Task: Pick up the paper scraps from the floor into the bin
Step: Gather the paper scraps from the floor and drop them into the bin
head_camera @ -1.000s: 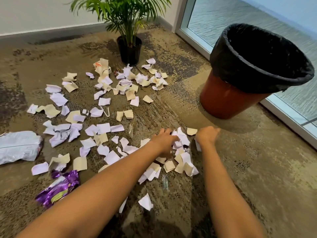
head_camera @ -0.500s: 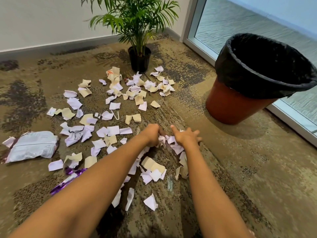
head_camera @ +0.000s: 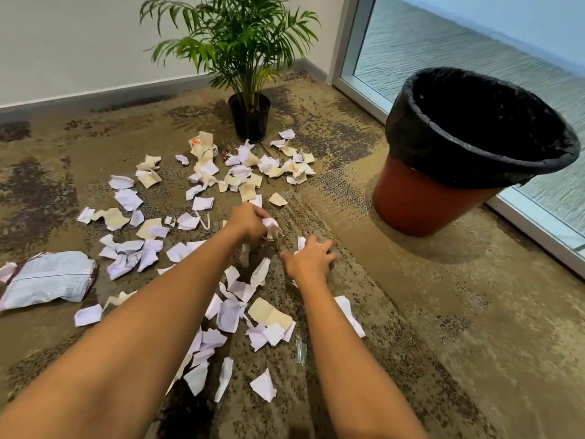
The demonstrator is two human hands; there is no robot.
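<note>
My left hand (head_camera: 250, 221) grips crumpled white and cream torn paper scraps (head_camera: 273, 229); my right hand (head_camera: 308, 259) lies spread flat, left of the black-lined terracotta bin (head_camera: 443, 198).

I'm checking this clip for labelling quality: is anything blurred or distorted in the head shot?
Head view: wide-angle bending tilts the bin and bows the window frame; the left hand and right hand show slight motion blur; the paper scraps on the floor stay sharp.

Mottled brown carpet (head_camera: 443, 312), white wall (head_camera: 79, 42), potted palm (head_camera: 240, 42), floor-length window (head_camera: 474, 42) at right.
</note>
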